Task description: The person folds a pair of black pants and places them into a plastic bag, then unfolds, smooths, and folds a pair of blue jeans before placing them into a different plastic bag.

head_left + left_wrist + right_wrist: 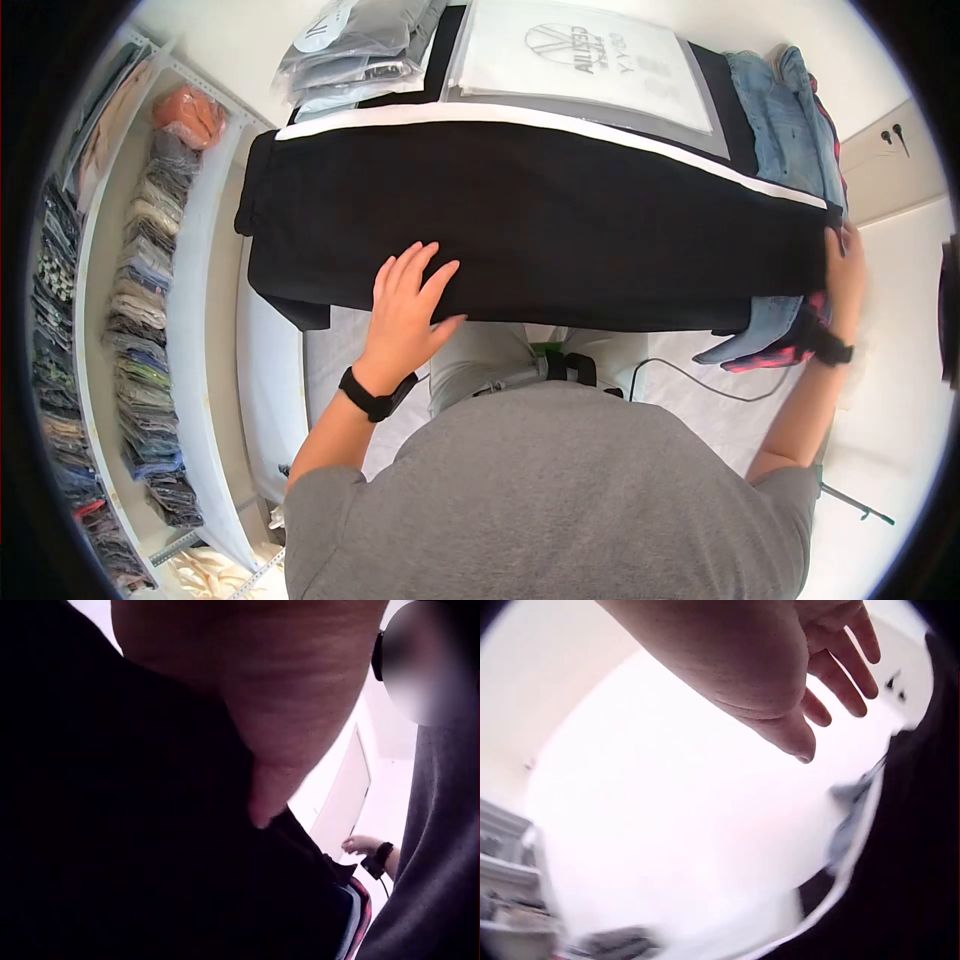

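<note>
I am viewing a black garment (560, 215) that is lying spread flat across the table (325, 360). It is plain dark cloth with one white stripe (520, 115) running along its far edge from end to end. Its near edge is hanging just over the table's front.

The left hand (405, 310) is pressing down on the garment's near edge, left of centre, with the palm flat and the fingers straight and spread. The right hand (845, 275) is resting at the garment's right end with its fingertips touching the cloth. In the right wrist view its fingers (847, 675) are showing loose and apart, gripping nothing.

The garment is covering a stack of folded jeans (775, 120) at the right, and bagged clothes (585, 60) are lying just behind it.
</note>
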Demonstrator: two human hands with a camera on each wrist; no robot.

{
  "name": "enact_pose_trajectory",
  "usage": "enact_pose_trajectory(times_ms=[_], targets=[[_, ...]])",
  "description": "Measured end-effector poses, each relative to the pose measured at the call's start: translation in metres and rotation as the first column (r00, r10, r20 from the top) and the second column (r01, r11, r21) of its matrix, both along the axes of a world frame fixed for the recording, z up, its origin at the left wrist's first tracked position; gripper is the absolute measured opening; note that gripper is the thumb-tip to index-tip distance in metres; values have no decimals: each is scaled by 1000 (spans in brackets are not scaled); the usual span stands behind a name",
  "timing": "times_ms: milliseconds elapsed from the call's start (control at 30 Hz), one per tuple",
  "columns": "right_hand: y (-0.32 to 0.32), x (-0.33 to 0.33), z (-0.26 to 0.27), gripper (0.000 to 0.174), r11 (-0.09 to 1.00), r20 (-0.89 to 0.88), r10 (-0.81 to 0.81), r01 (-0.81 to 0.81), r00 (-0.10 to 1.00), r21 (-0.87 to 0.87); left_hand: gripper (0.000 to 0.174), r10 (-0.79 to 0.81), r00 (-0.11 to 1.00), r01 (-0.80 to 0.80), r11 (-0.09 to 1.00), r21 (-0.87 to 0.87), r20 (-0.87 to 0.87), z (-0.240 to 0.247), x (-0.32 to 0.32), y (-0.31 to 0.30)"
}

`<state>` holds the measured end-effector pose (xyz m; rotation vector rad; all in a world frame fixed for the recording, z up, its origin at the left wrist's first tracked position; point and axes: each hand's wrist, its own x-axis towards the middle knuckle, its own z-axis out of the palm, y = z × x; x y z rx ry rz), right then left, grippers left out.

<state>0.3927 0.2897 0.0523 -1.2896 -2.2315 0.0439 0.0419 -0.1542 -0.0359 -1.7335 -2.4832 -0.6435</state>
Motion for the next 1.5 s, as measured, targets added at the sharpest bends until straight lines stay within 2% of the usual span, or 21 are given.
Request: enact_pose_trajectory(times_ms=[33,100,133,167,233,300,500,600,700,733,833,867,933,1033,1067,1100,1167,1200,1333,1433,1500], targets=[[-37,-31,-1,30,981,-97,186,-191,978,-41,67,-2,1000,2,1000,-6,2,-3,1,-1],[-126,-95,3,22,898,-114,383,-398,917,-187,71,11,998,-13,999,-45,-54,-6,1,-2],[-162,-119,-1,25,798,-149,549,-569,822,-198,71,7,998,-10,999,-48,-57,-3,6,-1],[-178,-140,-17,29,633,-56,768,-770,638,-82,72,38,997,-42,997,-68,-62,1,13,2],[-222,-170,-37,42,447,-36,889,-882,457,-153,73,74,994,-81,993,-88,-76,0,21,5],[-252,-195,-54,50,387,-9,919,-907,394,-168,76,92,992,-95,995,-30,-86,-12,21,2],[-278,-223,-78,47,484,-16,870,-860,493,-158,43,167,984,-152,969,193,-61,-10,5,-18],[-274,-227,-78,34,485,7,874,-873,485,-56,25,54,994,-15,930,366,-98,-7,-5,-23],[-266,-231,-79,20,444,-8,895,-892,446,-83,19,-2,999,17,952,306,-48,5,-21,-26],[-264,-232,-73,16,474,2,876,-862,482,-181,17,-45,994,77,930,358,-95,10,-24,-21],[-268,-233,-64,21,500,61,857,-795,512,-343,17,-71,994,94,945,313,-84,22,-26,-16],[-274,-230,-64,30,493,50,869,-854,492,-165,17,-69,994,94,944,315,-88,26,-27,-16],[-281,-227,-66,56,456,82,889,-886,450,-78,19,-161,983,182,939,292,-93,31,-26,-19],[-281,-228,-82,54,536,158,841,-837,518,-108,22,-228,969,246,931,270,-95,32,-25,-23],[-280,-229,-83,54,534,158,842,-838,515,-109,35,-267,963,268,951,156,-23,28,-33,-32],[-280,-230,-84,52,532,136,845,-837,516,-126,35,-263,964,263,952,155,-21,32,-32,-31],[-279,-231,-83,51,528,110,849,-837,517,-143,53,-166,984,170,983,65,-63,47,-32,-26],[-278,-232,-81,48,525,116,851,-840,513,-137,68,-149,988,146,987,-69,-39,43,-41,-29],[-272,-232,-75,38,496,104,868,-856,486,-142,62,-87,989,71,989,-131,-119,38,-73,-34],[-260,-229,-77,28,446,69,895,-889,441,-102,41,-8,982,-5,997,-71,-186,40,-106,-42],[-250,-223,-75,25,473,39,881,-878,471,-73,33,60,991,-65,997,-36,-119,41,-130,-55]])
